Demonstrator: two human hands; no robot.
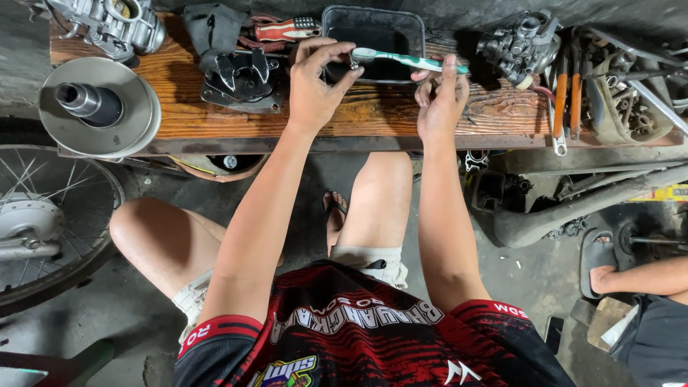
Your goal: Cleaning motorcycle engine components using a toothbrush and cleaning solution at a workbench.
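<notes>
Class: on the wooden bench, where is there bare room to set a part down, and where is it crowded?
Bare wood lies on the bench between the black bracket and the orange-handled tools, nearer than the tray. Both ends are crowded.

In front of me runs a worn wooden desk (373, 115) with a dark front edge. On it, from my left: a round metal pulley disc (97, 107), a grey carburettor (107, 25), a black metal bracket part (240, 82), a red-handled screwdriver (287, 30), a dark rectangular tray (373, 32), another carburettor (519, 46) and orange-handled tools (567, 97) at the right.
</notes>
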